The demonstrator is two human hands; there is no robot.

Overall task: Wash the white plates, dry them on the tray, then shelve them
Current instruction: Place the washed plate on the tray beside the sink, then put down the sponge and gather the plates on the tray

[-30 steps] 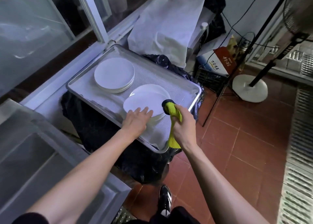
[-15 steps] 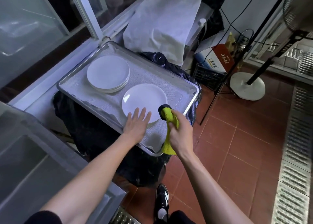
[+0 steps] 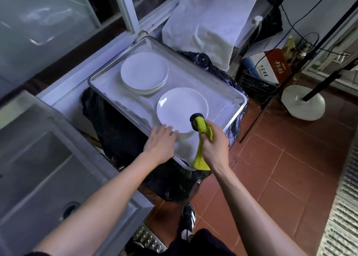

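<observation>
The left hand (image 3: 161,142) lies flat with its fingers straight and close together, the tips touching the near edge of a single round white plate (image 3: 182,109). The right hand (image 3: 214,146) is curled tight around a yellow-green cloth (image 3: 202,139) with a black end, which sits just at the plate's right edge. The plate lies on a big silver metal tray (image 3: 237,110) lined with white cloth. A stack of white plates (image 3: 144,72) sits farther back on the tray, with bare tray to the right of both.
</observation>
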